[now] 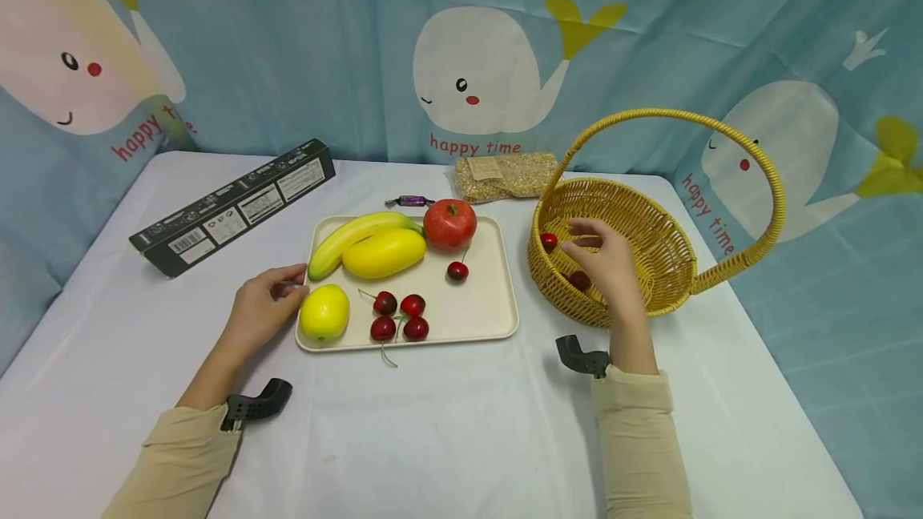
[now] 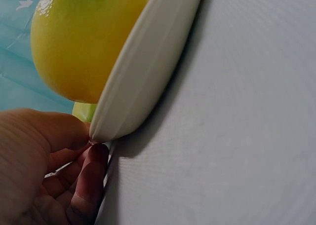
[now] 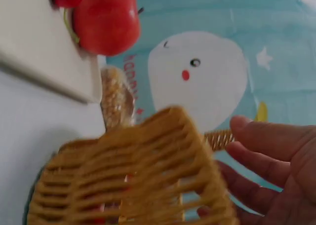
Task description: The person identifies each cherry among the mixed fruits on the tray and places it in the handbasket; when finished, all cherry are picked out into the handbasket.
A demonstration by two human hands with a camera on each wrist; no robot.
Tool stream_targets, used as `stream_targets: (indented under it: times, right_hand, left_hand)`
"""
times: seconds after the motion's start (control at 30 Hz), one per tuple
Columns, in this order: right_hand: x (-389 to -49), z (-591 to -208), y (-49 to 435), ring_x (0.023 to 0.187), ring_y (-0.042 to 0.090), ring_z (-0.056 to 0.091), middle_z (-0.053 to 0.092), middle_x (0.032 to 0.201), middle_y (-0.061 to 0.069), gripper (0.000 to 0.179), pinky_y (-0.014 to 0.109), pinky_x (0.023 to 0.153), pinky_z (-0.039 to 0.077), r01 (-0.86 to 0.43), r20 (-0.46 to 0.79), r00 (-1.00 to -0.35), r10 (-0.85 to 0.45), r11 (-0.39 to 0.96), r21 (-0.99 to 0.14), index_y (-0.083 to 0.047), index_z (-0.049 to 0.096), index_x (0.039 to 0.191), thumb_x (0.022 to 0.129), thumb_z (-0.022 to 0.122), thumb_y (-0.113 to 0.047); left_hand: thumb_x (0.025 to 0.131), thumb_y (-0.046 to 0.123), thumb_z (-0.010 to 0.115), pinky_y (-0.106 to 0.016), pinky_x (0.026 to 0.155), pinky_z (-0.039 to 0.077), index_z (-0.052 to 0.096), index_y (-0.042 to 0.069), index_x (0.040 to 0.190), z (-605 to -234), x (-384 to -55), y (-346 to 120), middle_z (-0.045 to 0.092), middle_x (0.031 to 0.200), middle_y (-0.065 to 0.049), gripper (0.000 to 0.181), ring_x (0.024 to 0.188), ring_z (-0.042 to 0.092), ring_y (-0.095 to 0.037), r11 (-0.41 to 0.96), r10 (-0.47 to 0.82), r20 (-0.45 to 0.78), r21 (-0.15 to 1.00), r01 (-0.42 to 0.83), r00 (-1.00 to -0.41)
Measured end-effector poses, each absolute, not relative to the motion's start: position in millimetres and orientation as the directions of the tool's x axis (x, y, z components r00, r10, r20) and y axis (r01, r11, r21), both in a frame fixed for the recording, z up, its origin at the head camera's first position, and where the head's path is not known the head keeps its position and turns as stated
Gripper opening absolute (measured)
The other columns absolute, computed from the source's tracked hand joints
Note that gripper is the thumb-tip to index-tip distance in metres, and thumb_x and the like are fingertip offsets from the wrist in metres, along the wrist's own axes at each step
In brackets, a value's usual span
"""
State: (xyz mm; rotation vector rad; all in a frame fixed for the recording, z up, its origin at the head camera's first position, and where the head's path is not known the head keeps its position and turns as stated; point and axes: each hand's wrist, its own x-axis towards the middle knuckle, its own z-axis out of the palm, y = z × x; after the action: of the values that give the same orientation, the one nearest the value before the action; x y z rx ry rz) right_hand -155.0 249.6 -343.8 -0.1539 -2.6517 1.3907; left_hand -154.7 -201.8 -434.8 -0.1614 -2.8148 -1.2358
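My left hand (image 1: 261,312) pinches the left rim of a cream tray (image 1: 476,315); in the left wrist view the thumb lies above the tray's edge (image 2: 136,82) and the fingers below. On the tray lie a lemon (image 1: 324,312), a banana (image 1: 360,232), an oblong yellow fruit (image 1: 385,253), a round red fruit (image 1: 450,224), a lone cherry (image 1: 457,271) and a cluster of several cherries (image 1: 384,328). Over the wicker basket (image 1: 659,243) my right hand (image 1: 606,259) is held with thumb and fingers apart, nothing between them. Two cherries (image 1: 549,242) show inside the basket, near that hand.
A long black box (image 1: 238,203) lies at the back left. Behind the tray are a small purple-wrapped candy (image 1: 411,201) and a bag of grains (image 1: 505,177). The basket's tall handle (image 1: 767,175) arches up at the right. A blue curtain hangs behind the white table.
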Motion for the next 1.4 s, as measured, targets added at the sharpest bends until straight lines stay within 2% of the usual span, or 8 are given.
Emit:
stream_targets:
  times: [0.17,0.27,0.4,0.57,0.77,1.13,1.4]
  right_hand:
    - [-149,-329,222,0.103,0.029,0.055,0.058,0.117,0.016,0.037,0.035,0.086,0.046,-0.126,0.184,-0.981,0.067,0.504,-0.854,-0.002,0.059,0.118,0.084,0.067,-0.013]
    - [-152,-332,205,0.101,0.028,0.056,0.059,0.114,0.019,0.035,0.033,0.084,0.046,-0.185,0.200,-0.980,-0.015,0.452,-0.873,-0.001,0.059,0.117,0.084,0.067,-0.010]
    - [-163,-350,186,0.099,0.026,0.058,0.061,0.111,0.015,0.034,0.037,0.082,0.048,-0.204,0.164,-0.978,-0.126,0.468,-0.860,-0.004,0.061,0.115,0.083,0.068,-0.013]
    - [-170,-366,160,0.097,0.027,0.059,0.063,0.112,0.012,0.033,0.040,0.082,0.048,-0.210,0.073,-0.965,-0.252,0.577,-0.789,-0.004,0.063,0.113,0.082,0.069,-0.012]
    - [-176,-387,140,0.092,0.020,0.060,0.062,0.113,0.003,0.031,0.032,0.077,0.049,-0.151,-0.018,-0.972,-0.236,0.679,-0.718,-0.011,0.067,0.110,0.080,0.072,-0.013]
    - [-178,-401,127,0.081,0.017,0.053,0.063,0.097,0.003,0.029,0.028,0.072,0.043,-0.173,-0.036,-0.965,-0.261,0.731,-0.660,-0.012,0.069,0.106,0.077,0.074,-0.010]
    - [-176,-399,126,0.083,0.018,0.052,0.063,0.098,0.004,0.028,0.030,0.075,0.043,-0.176,-0.043,-0.963,-0.266,0.741,-0.648,-0.012,0.068,0.105,0.077,0.073,-0.008]
  left_hand:
    - [0.090,0.017,0.057,-0.017,0.068,0.038,0.053,-0.003,0.127,-434,-155,-202,0.061,0.104,-0.018,0.042,0.085,0.050,-0.023,0.669,0.069,0.097,0.734,0.118,-0.993]
    - [0.090,0.017,0.057,-0.017,0.069,0.038,0.052,-0.003,0.127,-433,-155,-202,0.061,0.104,-0.017,0.042,0.086,0.050,-0.022,0.665,0.071,0.096,0.737,0.119,-0.993]
    - [0.090,0.017,0.057,-0.018,0.069,0.038,0.053,-0.003,0.126,-435,-154,-202,0.060,0.104,-0.017,0.041,0.086,0.050,-0.023,0.660,0.074,0.096,0.741,0.121,-0.993]
    - [0.090,0.016,0.057,-0.020,0.070,0.038,0.053,-0.003,0.126,-436,-155,-202,0.060,0.103,-0.017,0.041,0.086,0.050,-0.023,0.668,0.070,0.100,0.734,0.121,-0.993]
    - [0.090,0.016,0.057,-0.021,0.070,0.039,0.053,-0.002,0.126,-435,-155,-202,0.061,0.104,-0.017,0.041,0.086,0.051,-0.023,0.667,0.072,0.091,0.736,0.116,-0.993]
    - [0.089,0.016,0.058,-0.020,0.069,0.038,0.054,-0.002,0.126,-436,-155,-202,0.061,0.102,-0.016,0.041,0.084,0.050,-0.022,0.668,0.065,0.096,0.736,0.115,-0.993]
    - [0.089,0.014,0.058,-0.015,0.068,0.037,0.054,-0.004,0.124,-437,-155,-201,0.061,0.101,-0.017,0.040,0.084,0.050,-0.022,0.660,0.071,0.115,0.739,0.133,-0.991]
